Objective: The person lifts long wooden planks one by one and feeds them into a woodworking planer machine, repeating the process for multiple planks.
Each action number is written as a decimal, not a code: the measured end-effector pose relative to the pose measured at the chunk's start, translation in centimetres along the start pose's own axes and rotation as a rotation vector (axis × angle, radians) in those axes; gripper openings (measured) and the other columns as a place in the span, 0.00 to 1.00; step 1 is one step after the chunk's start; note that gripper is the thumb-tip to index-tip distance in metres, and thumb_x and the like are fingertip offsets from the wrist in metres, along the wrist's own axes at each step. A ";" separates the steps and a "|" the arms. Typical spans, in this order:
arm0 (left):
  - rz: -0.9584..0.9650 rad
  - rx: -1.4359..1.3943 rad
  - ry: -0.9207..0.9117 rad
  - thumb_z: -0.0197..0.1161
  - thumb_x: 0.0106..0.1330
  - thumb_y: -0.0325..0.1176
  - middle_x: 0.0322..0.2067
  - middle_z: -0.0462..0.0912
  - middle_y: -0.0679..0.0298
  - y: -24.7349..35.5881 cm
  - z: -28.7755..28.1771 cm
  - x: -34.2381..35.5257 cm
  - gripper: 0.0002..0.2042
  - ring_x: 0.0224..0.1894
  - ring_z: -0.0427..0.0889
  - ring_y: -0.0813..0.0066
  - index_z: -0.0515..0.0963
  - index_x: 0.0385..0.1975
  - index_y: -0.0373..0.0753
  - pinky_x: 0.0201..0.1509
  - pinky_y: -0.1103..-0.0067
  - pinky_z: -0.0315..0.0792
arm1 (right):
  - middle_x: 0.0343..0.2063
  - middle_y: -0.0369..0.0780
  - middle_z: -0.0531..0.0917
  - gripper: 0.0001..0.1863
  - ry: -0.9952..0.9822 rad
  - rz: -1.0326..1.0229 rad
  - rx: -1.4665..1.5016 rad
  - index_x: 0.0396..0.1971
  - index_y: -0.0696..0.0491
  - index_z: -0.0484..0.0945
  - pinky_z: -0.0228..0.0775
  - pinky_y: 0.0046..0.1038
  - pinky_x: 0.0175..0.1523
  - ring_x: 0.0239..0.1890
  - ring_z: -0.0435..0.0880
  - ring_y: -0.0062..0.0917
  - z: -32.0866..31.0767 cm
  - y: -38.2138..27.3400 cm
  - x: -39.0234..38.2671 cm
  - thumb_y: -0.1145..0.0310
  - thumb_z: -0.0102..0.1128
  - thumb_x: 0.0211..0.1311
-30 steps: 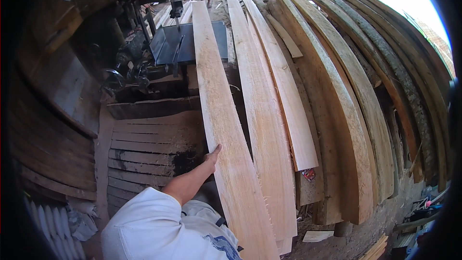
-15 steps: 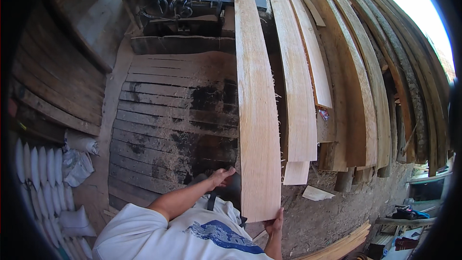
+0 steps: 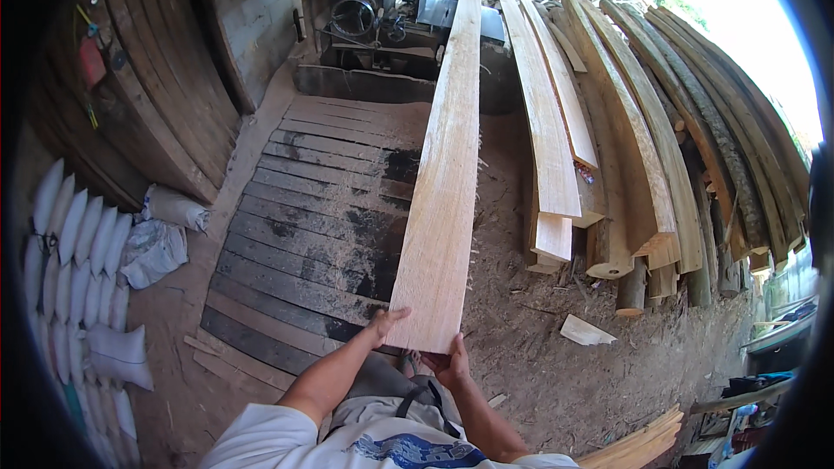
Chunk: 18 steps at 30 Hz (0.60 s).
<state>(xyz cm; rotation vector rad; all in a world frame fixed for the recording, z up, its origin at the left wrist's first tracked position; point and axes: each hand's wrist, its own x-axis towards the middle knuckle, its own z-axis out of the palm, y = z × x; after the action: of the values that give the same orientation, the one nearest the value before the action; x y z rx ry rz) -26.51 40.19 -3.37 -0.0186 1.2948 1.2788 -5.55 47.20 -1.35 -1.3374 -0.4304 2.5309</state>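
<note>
Pale and rough-sawn, a plank point(image 3: 443, 182) is grasped in the fingers of the left hand point(image 3: 384, 327) at its left edge, the right hand point(image 3: 450, 368) at its near corner.

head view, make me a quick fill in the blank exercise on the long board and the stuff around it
The hand at the near right corner of the long board is the person's ____ one.
The slatted wooden floor lies to the ____ of the long board.
The stacked sacks are ____ in colour.
The print on the front of the person's white shirt is ____.

Missing words: right; left; white; blue.
</note>
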 end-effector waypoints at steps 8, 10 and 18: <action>0.049 0.212 0.180 0.70 0.51 0.52 0.41 0.81 0.49 -24.3 -3.7 -13.9 0.33 0.41 0.83 0.62 0.75 0.46 0.26 0.45 0.70 0.78 | 0.56 0.51 0.71 0.41 0.006 0.131 -0.098 0.63 0.51 0.61 0.62 0.46 0.61 0.56 0.73 0.43 -14.0 17.0 -14.9 0.35 0.42 0.59; -0.124 0.212 0.209 0.71 0.51 0.52 0.39 0.82 0.50 -28.3 -3.3 -19.6 0.33 0.41 0.83 0.63 0.76 0.45 0.26 0.45 0.71 0.77 | 0.57 0.49 0.71 0.40 0.029 0.043 -0.198 0.63 0.50 0.61 0.62 0.45 0.61 0.56 0.73 0.42 -16.8 18.0 -17.7 0.36 0.43 0.59; -0.045 0.150 0.177 0.73 0.48 0.52 0.40 0.83 0.53 -42.6 -5.0 -41.6 0.34 0.42 0.82 0.68 0.77 0.45 0.27 0.47 0.75 0.75 | 0.63 0.41 0.65 0.30 0.010 -0.587 -0.430 0.67 0.53 0.55 0.53 0.30 0.67 0.64 0.63 0.28 -13.6 22.5 -20.5 0.54 0.44 0.70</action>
<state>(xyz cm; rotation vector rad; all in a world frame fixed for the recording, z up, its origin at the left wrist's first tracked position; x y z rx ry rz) 9.74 -7.32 -2.31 -0.0556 1.5315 1.1591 15.26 21.13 -1.37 -1.1231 -1.2177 2.0021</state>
